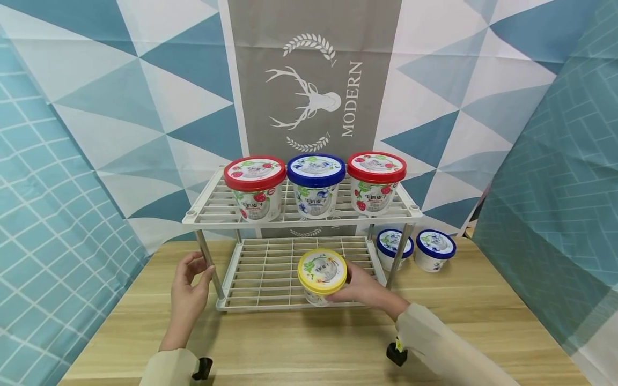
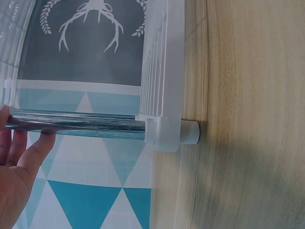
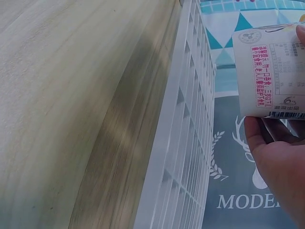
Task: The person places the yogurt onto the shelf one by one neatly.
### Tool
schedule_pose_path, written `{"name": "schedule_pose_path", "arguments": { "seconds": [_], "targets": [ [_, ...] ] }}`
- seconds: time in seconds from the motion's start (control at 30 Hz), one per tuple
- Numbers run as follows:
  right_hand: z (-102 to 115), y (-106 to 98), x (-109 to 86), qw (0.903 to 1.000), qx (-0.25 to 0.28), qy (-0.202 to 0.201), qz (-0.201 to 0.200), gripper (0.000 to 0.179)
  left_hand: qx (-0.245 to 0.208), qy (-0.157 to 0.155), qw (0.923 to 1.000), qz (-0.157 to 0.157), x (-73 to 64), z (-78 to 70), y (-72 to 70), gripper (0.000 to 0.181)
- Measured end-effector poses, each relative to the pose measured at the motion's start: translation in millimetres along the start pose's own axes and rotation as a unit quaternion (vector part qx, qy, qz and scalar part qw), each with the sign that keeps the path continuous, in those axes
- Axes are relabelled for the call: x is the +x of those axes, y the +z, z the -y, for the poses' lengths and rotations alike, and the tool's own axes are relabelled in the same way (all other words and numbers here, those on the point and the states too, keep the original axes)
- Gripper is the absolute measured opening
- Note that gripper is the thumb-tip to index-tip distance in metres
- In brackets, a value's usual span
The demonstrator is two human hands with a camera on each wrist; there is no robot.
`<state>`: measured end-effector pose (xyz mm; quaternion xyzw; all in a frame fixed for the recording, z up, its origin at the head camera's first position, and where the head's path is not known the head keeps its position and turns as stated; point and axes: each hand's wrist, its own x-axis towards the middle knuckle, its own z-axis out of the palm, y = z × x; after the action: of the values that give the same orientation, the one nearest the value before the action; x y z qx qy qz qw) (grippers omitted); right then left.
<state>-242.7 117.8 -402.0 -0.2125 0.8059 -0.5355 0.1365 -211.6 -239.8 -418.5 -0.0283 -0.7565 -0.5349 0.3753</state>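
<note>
Wooden bench (image 1: 270, 343) carries a two-tier rack (image 1: 289, 224); right grip (image 1: 359, 289) holds the yellow-lidded tub (image 1: 322, 273) near the lower shelf's (image 1: 229, 279) 6 o'clock edge, left grip (image 1: 190, 287) pinches the metal post (image 1: 216, 283) at 8 o'clock. Judged risk: if set down too near 6 o'clock, the tub could overhang the front rail (image 1: 265, 308) and tip; pushing hard toward 12 might shift the rack.

Wood-grain bench (image 1: 270, 343) is carrying a white slatted rack (image 1: 270, 307); two blue-lidded tubs (image 1: 436, 249) are standing on the bench at the rack's right. Upper shelf (image 1: 217, 225) is holding a row: red-lidded tubs (image 1: 255, 193) flanking one blue-lidded tub (image 1: 316, 187), all upright.
</note>
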Motion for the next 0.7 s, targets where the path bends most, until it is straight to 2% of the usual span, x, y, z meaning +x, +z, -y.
{"name": "schedule_pose_path", "arguments": {
  "seconds": [0.17,0.37,0.43,0.7],
  "targets": [
    [0.8,3.3,3.8,1.0000,-0.001,0.003,0.000,0.079,-0.003,0.004,1.0000,-0.004,-0.5,-4.0,0.6,0.040],
    [1.4,7.9,10.3,0.9998,0.006,0.016,-0.011,0.082,-0.004,0.004,1.0000,-0.005,-2.7,-29.1,-0.3,0.038],
    [1.2,9.2,12.6,0.9997,0.009,0.019,-0.012,0.082,-0.006,0.004,1.0000,-0.005,-2.8,-33.4,-0.3,0.038],
    [-0.4,13.6,20.8,0.9999,0.004,0.013,-0.006,0.083,-0.015,-0.004,0.9999,-0.004,-2.2,-31.1,-0.1,0.038]
  ]
}}
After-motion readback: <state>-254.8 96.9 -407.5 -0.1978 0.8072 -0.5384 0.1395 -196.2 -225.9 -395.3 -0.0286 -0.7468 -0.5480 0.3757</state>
